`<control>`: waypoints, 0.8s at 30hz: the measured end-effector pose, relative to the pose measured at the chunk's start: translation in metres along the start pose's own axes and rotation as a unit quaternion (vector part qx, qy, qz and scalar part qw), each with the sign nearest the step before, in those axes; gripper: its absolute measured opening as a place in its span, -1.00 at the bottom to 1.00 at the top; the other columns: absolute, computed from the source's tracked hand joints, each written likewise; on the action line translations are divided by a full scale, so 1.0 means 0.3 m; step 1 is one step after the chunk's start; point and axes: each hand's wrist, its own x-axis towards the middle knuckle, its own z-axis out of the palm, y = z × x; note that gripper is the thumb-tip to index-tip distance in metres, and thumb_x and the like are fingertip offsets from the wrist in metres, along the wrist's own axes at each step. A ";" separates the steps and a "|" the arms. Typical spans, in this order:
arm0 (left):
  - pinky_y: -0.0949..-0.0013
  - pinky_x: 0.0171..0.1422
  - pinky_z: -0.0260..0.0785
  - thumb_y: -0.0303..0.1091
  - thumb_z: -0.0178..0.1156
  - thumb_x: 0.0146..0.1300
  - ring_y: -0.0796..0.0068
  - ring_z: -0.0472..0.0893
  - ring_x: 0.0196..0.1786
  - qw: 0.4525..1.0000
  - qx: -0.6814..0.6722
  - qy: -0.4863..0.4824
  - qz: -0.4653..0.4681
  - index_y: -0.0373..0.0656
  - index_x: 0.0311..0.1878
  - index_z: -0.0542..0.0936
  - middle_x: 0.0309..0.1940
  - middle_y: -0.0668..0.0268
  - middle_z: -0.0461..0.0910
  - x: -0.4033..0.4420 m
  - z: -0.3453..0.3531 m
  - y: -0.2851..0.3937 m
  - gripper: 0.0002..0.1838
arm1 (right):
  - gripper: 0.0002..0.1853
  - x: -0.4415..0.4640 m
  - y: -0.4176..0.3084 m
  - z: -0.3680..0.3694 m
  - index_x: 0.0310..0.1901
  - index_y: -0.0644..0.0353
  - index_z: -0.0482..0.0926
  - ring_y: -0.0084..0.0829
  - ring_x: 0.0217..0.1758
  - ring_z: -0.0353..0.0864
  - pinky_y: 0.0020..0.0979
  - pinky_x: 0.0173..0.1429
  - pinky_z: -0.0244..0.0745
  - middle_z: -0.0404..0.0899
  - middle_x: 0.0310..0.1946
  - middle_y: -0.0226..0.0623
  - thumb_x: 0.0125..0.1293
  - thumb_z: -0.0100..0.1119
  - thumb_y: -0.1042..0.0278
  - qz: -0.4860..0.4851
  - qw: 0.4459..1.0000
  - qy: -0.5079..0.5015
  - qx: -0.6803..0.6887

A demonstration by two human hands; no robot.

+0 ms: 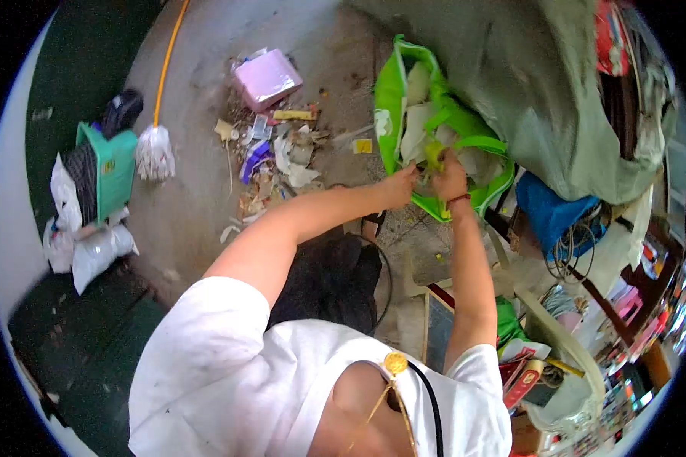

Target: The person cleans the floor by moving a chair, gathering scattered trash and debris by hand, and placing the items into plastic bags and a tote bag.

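Observation:
A bright green bag (389,91) stands open on the floor in front of me, with pale, whitish pieces (417,126) inside. Over its near edge, my right hand (451,177) has its fingers closed around a small yellow-green thing (434,154), whose kind is too blurred to tell. Just beside it on the left, my left hand (399,187) is closed in a pinch at the bag's near side. What lies between those fingertips is hidden.
A heap of litter (282,156) and a pink box (267,80) lie on the floor. A mop (155,152) and a teal basket (114,171) are at left. Grey-green sheeting (503,84) hangs at right, near a blue cloth (549,213) and a cluttered tub (587,381).

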 end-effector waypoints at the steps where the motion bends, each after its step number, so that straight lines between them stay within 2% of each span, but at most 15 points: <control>1: -0.01 0.28 -0.15 -0.18 0.15 0.01 0.28 0.22 0.16 1.000 0.000 0.005 -0.010 0.08 -0.17 0.57 -0.11 0.34 0.49 -0.015 -0.009 -0.003 -0.73 | -0.60 0.007 0.071 0.042 -0.13 0.32 0.25 0.01 -0.39 0.43 -0.19 -0.36 0.33 0.44 -0.41 0.00 -0.07 0.08 0.53 -0.037 0.999 0.030 0.014; 2: -0.01 0.28 -0.15 -0.18 0.15 0.01 0.28 0.22 0.16 0.999 -0.018 -0.006 -0.026 0.08 -0.17 0.57 -0.11 0.34 0.49 -0.048 -0.057 0.037 -0.73 | -0.48 0.012 0.128 0.065 0.02 0.37 0.21 -0.02 -0.43 0.46 -0.21 -0.37 0.37 0.48 -0.39 -0.02 -0.03 0.09 0.49 -0.073 0.995 0.060 0.030; 5: -0.08 0.31 -0.23 -0.36 0.13 -0.12 0.29 0.31 0.04 0.985 -0.091 0.136 -0.053 -0.08 -0.54 0.61 -0.48 0.39 0.56 -0.033 -0.154 0.100 -0.91 | -0.42 0.040 0.152 0.057 0.09 0.37 0.16 0.00 -0.32 0.48 -0.20 -0.28 0.39 0.48 -0.34 0.02 -0.03 0.09 0.51 -0.069 0.997 -0.026 -0.021; 8: -0.10 0.28 -0.16 -0.37 0.11 -0.09 0.29 0.31 0.05 0.983 -0.132 0.113 -0.065 -0.10 -0.43 0.59 -0.33 0.34 0.54 -0.020 -0.185 0.171 -0.87 | -0.48 0.094 0.067 -0.006 0.08 0.31 0.22 -0.01 -0.17 0.45 -0.19 -0.14 0.39 0.45 -0.21 0.06 0.01 0.06 0.55 -0.021 0.982 -0.103 -0.159; 10: -0.14 0.24 -0.11 -0.40 0.09 -0.09 0.27 0.29 0.08 0.904 -0.224 0.279 -0.233 -0.10 -0.26 0.54 -0.16 0.29 0.47 -0.021 -0.163 0.220 -0.76 | -0.54 0.113 0.136 0.037 0.07 0.27 0.27 -0.05 -0.05 0.38 -0.17 -0.03 0.37 0.36 -0.09 0.07 0.06 0.02 0.54 -0.057 0.975 -0.164 -0.136; 11: -0.14 0.24 -0.11 -0.40 0.09 -0.09 0.27 0.29 0.08 0.901 -0.222 0.278 -0.250 -0.10 -0.26 0.54 -0.16 0.29 0.47 -0.042 -0.169 0.219 -0.76 | -0.54 0.114 0.148 0.063 0.07 0.27 0.27 -0.05 -0.05 0.38 -0.17 -0.03 0.37 0.36 -0.09 0.07 0.06 0.02 0.54 -0.074 0.973 -0.167 -0.140; 13: -0.19 0.23 -0.14 -0.43 0.11 -0.10 0.25 0.26 0.12 0.846 -0.356 0.297 -0.263 -0.10 -0.15 0.47 -0.07 0.21 0.38 -0.123 -0.180 0.228 -0.66 | -0.59 0.070 0.155 0.073 0.03 0.29 0.30 -0.05 0.00 0.33 -0.16 0.00 0.36 0.30 -0.01 0.03 0.09 0.01 0.51 0.087 0.959 -0.191 -0.191; 17: -0.13 0.05 0.07 -0.42 0.12 -0.16 0.23 0.36 -0.05 0.728 -0.487 0.127 -0.466 -0.06 -0.25 0.52 -0.27 0.21 0.43 -0.441 -0.084 0.268 -0.70 | -0.62 -0.126 0.017 -0.023 -0.05 0.31 0.35 -0.04 -0.01 0.32 -0.14 -0.01 0.31 0.33 -0.07 -0.02 0.04 0.04 0.50 -0.037 0.993 0.084 -0.069; 18: -0.09 0.00 0.10 -0.43 0.11 -0.17 0.17 0.39 -0.10 0.681 -0.469 0.172 -0.535 -0.07 -0.23 0.52 -0.29 0.17 0.44 -0.493 0.020 0.354 -0.69 | -0.61 -0.179 -0.006 -0.037 -0.06 0.32 0.36 -0.03 -0.04 0.33 -0.16 -0.03 0.31 0.34 -0.11 -0.01 0.00 0.05 0.52 -0.085 0.986 0.107 -0.099; 19: 0.00 -0.05 0.15 -0.44 0.07 -0.16 0.14 0.41 -0.13 0.638 -0.511 0.125 -0.562 -0.09 -0.20 0.52 -0.31 0.15 0.44 -0.575 0.088 0.427 -0.67 | -0.60 -0.243 -0.026 -0.043 -0.07 0.33 0.37 -0.03 -0.07 0.34 -0.17 -0.04 0.31 0.35 -0.15 0.00 -0.05 0.05 0.53 -0.131 0.975 0.130 -0.127; 20: 0.05 -0.09 0.20 -0.45 0.06 -0.16 0.15 0.40 -0.10 0.581 -0.529 0.081 -0.613 -0.11 -0.18 0.51 -0.32 0.14 0.45 -0.648 0.124 0.524 -0.64 | -0.60 -0.301 -0.037 -0.039 -0.10 0.33 0.38 -0.03 -0.08 0.34 -0.18 -0.04 0.31 0.36 -0.16 0.01 -0.07 0.07 0.53 -0.160 0.979 0.078 -0.100; 21: 0.06 -0.13 0.23 -0.45 0.06 -0.16 0.15 0.44 -0.16 0.574 -0.499 0.081 -0.644 -0.15 -0.25 0.52 -0.37 0.12 0.46 -0.700 0.187 0.642 -0.70 | -0.61 -0.353 -0.038 -0.024 -0.12 0.33 0.39 -0.02 -0.09 0.34 -0.18 -0.03 0.30 0.37 -0.17 0.02 -0.09 0.09 0.52 -0.189 0.979 0.025 -0.074; 22: 0.06 -0.16 0.24 -0.43 0.05 -0.13 0.11 0.47 -0.25 0.560 -0.554 0.001 -0.615 -0.21 -0.33 0.52 -0.37 0.10 0.48 -0.784 0.199 0.733 -0.78 | -0.61 -0.418 -0.003 0.025 -0.14 0.32 0.40 -0.03 -0.13 0.37 -0.18 -0.08 0.32 0.40 -0.21 0.00 -0.09 0.14 0.46 -0.172 0.974 -0.091 -0.115; 23: 0.11 -0.13 0.25 -0.40 0.04 -0.07 0.04 0.46 -0.33 0.511 -0.647 -0.038 -0.565 -0.26 -0.38 0.52 -0.39 0.09 0.49 -0.857 0.161 0.800 -0.82 | -0.60 -0.470 0.020 0.071 -0.15 0.31 0.41 -0.03 -0.17 0.39 -0.17 -0.13 0.34 0.43 -0.25 -0.02 -0.10 0.18 0.40 -0.150 0.954 -0.205 -0.157; 24: 0.17 -0.06 0.24 -0.30 0.07 -0.03 0.03 0.46 -0.27 0.435 -0.712 -0.074 -0.546 -0.28 -0.32 0.52 -0.34 0.02 0.48 -0.842 0.286 0.954 -0.74 | -0.70 -0.527 -0.038 0.088 -0.25 0.30 0.46 -0.05 -0.21 0.42 -0.18 -0.14 0.34 0.45 -0.31 0.00 -0.06 0.14 0.34 -0.081 0.948 -0.288 -0.105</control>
